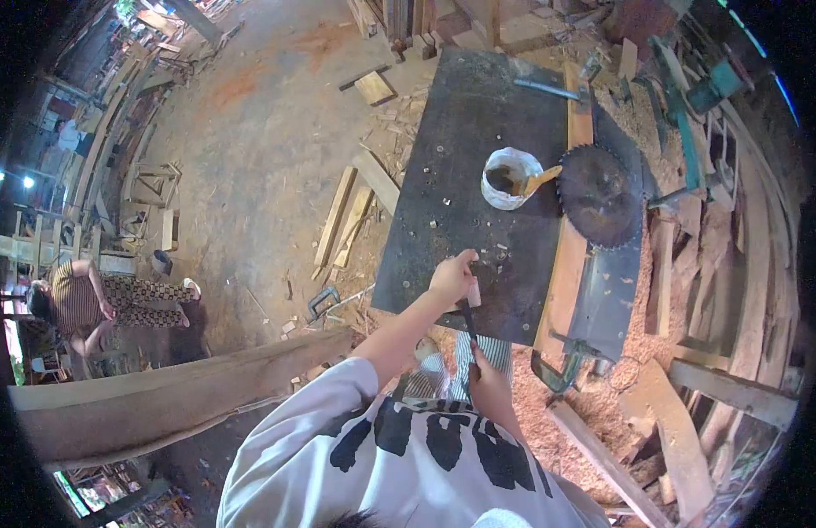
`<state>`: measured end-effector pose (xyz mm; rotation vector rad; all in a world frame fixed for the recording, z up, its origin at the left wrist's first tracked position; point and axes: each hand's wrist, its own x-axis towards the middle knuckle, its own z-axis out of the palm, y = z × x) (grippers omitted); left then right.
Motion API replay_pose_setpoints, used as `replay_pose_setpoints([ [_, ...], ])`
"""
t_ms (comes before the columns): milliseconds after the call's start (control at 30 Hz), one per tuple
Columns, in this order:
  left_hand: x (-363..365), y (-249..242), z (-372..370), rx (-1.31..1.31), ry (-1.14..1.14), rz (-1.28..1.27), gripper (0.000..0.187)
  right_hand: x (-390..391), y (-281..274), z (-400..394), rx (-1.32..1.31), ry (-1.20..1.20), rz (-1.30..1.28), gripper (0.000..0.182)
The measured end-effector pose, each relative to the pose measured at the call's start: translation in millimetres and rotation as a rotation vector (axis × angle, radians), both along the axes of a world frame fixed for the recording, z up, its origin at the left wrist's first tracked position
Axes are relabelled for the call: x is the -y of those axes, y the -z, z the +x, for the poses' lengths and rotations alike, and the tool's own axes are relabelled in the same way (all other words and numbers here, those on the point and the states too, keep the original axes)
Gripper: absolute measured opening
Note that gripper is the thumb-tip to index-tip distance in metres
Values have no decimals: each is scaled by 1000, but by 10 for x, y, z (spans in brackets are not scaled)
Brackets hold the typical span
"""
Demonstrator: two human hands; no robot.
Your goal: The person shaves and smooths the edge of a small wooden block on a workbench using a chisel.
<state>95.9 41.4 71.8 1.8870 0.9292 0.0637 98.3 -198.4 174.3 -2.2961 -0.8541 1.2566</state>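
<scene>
My left hand (451, 276) is closed on a small pale wooden piece (474, 290) at the near edge of a dark metal table (461, 158). A thin dark tool (469, 319) is gripped in my right hand (489, 380), close to my body, and its tip points up at the wooden piece. On the table top stand a white container of dark liquid (508, 178) with a wooden stick (542, 179) in it.
A circular saw blade (598, 194) sticks up beside a plank (573, 220) right of the table. Sawdust and offcuts cover the floor at right. Planks (338, 216) lie left of the table. A person (91, 299) crouches at far left. A large beam (161, 392) crosses below.
</scene>
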Motion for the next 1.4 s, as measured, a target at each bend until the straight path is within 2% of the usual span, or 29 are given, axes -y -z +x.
replay_pose_setpoints([
  [133,14,-13,55,41,-59,-64,49,52,163,-66,41,-40,12,54],
  [200,42,4,90,-48,-42,72,48,63,167,-54,52,-43,58,55],
  [300,58,68,147,-94,-2,147,48,13,75,-40,69,-47,-14,54],
  [400,54,129,129,-115,-36,110,45,-33,-33,-18,40,-69,-126,53],
  [500,39,188,57,-82,-99,63,46,77,187,-14,53,-67,-15,52],
  [567,81,13,-62,-44,-145,65,47,152,320,-20,138,-57,141,52],
  [633,102,-30,-142,-9,-187,65,47,140,120,1,107,-7,96,51],
  [733,221,-6,-207,-11,-72,76,54,158,15,24,72,63,27,50],
  [800,459,-32,-254,-36,-80,426,52,190,78,40,76,79,15,49],
  [867,601,143,-310,-63,-65,494,52,266,309,15,60,93,199,48],
  [900,636,236,-332,-95,-47,562,52,301,443,4,67,89,202,48],
  [967,639,335,-444,-37,-37,610,50,359,641,-16,235,-16,381,47],
  [1000,624,354,-502,17,-23,655,47,330,553,-38,243,-20,381,47],
  [1033,613,301,-552,26,-29,654,47,247,347,-84,75,75,240,46],
  [1100,587,197,-654,-61,-7,727,41,254,341,-113,-83,170,97,46],
  [1200,522,151,-793,-94,20,643,39,332,581,-139,101,46,330,46],
  [1233,519,231,-840,-22,-33,719,34,248,388,-163,9,47,187,47],
  [1300,511,299,-915,-32,-42,711,34,182,268,-237,-82,45,46,48],
  [1400,478,257,-947,-62,-38,688,34,180,410,-276,39,-25,166,48],
])
